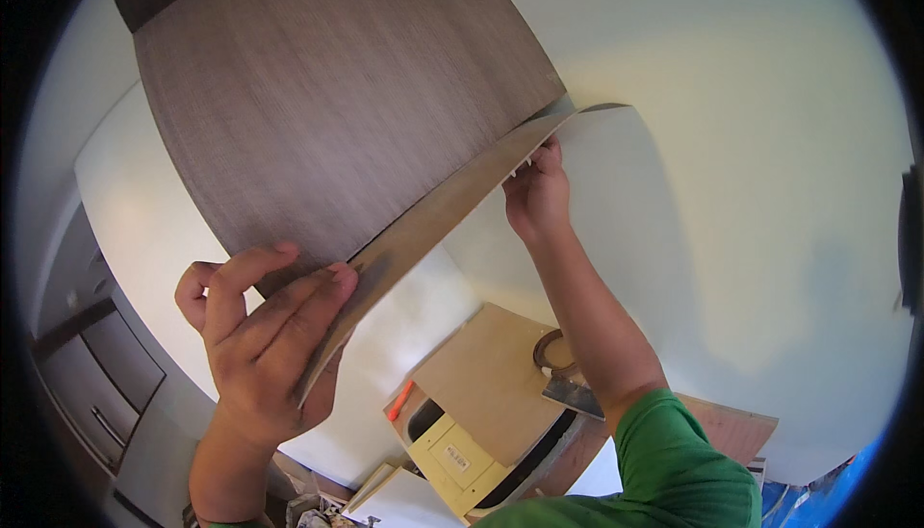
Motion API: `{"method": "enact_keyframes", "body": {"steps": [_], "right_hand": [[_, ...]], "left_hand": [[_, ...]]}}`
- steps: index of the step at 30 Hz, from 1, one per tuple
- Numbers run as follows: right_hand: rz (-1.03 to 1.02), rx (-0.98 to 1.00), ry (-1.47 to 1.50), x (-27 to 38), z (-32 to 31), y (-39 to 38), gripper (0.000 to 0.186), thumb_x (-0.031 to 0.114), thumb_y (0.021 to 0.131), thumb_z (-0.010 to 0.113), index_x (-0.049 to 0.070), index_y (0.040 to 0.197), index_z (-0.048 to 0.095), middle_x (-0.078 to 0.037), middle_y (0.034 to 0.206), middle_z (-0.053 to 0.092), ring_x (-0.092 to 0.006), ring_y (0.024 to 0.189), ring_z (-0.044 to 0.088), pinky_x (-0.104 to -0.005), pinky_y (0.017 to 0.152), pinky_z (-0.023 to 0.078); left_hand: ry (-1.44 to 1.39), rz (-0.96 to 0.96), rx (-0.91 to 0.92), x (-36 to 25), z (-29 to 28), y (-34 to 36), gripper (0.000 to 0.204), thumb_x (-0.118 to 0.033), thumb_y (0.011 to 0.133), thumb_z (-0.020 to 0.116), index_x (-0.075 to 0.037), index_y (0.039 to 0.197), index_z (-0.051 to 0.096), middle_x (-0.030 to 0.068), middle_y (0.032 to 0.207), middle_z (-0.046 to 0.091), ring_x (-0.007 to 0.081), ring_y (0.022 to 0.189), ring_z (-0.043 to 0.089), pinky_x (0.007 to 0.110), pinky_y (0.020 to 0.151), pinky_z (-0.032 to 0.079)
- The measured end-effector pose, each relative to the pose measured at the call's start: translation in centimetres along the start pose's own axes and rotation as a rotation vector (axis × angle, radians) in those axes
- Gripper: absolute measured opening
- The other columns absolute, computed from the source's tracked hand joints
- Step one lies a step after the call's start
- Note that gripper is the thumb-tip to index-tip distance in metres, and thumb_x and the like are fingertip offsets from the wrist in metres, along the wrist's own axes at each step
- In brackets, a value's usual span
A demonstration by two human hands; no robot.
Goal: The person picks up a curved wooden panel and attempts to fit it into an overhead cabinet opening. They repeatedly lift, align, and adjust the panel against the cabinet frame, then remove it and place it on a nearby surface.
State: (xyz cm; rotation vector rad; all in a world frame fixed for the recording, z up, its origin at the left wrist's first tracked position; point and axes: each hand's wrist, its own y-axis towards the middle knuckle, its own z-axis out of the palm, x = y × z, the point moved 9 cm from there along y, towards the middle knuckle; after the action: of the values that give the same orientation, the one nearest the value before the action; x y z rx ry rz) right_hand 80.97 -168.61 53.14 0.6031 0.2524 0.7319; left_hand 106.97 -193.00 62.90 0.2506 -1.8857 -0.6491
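A thin brown wood panel (457, 189) runs aslant along the lower edge of a dark wood-grain cabinet (337, 95). My left hand (265, 350) grips the panel's near end, with fingertips over its upper face by the cabinet and the rest of the hand around the lower side. At the far end, my right hand (539, 199) is raised and holds the panel from beneath, close to the wall. Some of the right fingers are hidden by the panel. Small white points, too small to name, show beside those fingers.
Below are a cream-yellow case (457, 461), a flat brown board (491, 374), an orange-handled tool (400, 400) and a coil of brown strip (555, 353). A pale wall (760, 191) rises on the right. A panelled door (101, 388) stands at far left.
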Motion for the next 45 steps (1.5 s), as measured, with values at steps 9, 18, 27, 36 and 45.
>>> {"method": "enact_keyframes", "body": {"steps": [9,18,27,36,45], "right_hand": [[-0.131,-0.113,-0.445,4.1,-2.0,-1.4,0.056,0.011,0.090,0.047,0.008,0.142,0.028,-0.011,0.119,0.051,-0.0199,0.106,0.052,-0.0387,0.089,0.049],[-0.415,-0.044,-1.016,12.7,3.4,-3.1,0.049,0.002,0.088,0.059,0.008,0.134,0.042,-0.005,0.088,0.059,-0.0114,0.069,0.060,-0.0239,0.062,0.049],[-0.322,-0.084,-0.966,13.8,0.4,-3.1,0.014,0.005,0.090,0.061,-0.004,0.101,0.064,-0.010,0.090,0.067,-0.0167,0.076,0.066,-0.0285,0.072,0.055],[-0.306,-0.093,-0.888,11.8,-6.1,-6.5,0.020,-0.002,0.086,0.059,0.000,0.104,0.067,0.001,0.077,0.060,-0.0058,0.073,0.054,-0.0205,0.071,0.047],[-0.231,-0.152,-0.828,10.5,-10.3,-7.0,0.025,-0.006,0.084,0.059,0.002,0.106,0.068,0.005,0.072,0.057,-0.0013,0.060,0.039,-0.0172,0.054,0.030]], "left_hand": [[0.047,0.037,-0.023,-1.0,0.1,-0.1,0.024,-0.018,0.072,0.070,-0.007,0.093,0.073,0.0012,0.090,0.072,0.0228,0.099,0.056,0.039,0.084,0.028],[0.029,0.040,-0.024,-1.6,0.4,-1.3,0.019,-0.020,0.078,0.065,-0.009,0.091,0.073,-0.0002,0.088,0.072,0.0194,0.096,0.057,0.038,0.082,0.029],[0.012,0.049,0.015,-0.6,0.3,-0.8,0.034,-0.019,0.072,0.066,-0.006,0.102,0.072,0.0023,0.096,0.072,0.0247,0.099,0.054,0.038,0.088,0.029],[0.027,0.154,0.005,-2.5,0.8,-2.2,0.021,-0.022,0.079,0.064,-0.010,0.093,0.073,-0.0013,0.090,0.071,0.0172,0.094,0.057,0.036,0.079,0.028],[-0.016,0.214,0.103,-5.3,3.1,-4.6,0.018,-0.014,0.079,0.063,-0.010,0.093,0.072,-0.0007,0.091,0.072,0.0108,0.089,0.059,0.034,0.076,0.026]]}}
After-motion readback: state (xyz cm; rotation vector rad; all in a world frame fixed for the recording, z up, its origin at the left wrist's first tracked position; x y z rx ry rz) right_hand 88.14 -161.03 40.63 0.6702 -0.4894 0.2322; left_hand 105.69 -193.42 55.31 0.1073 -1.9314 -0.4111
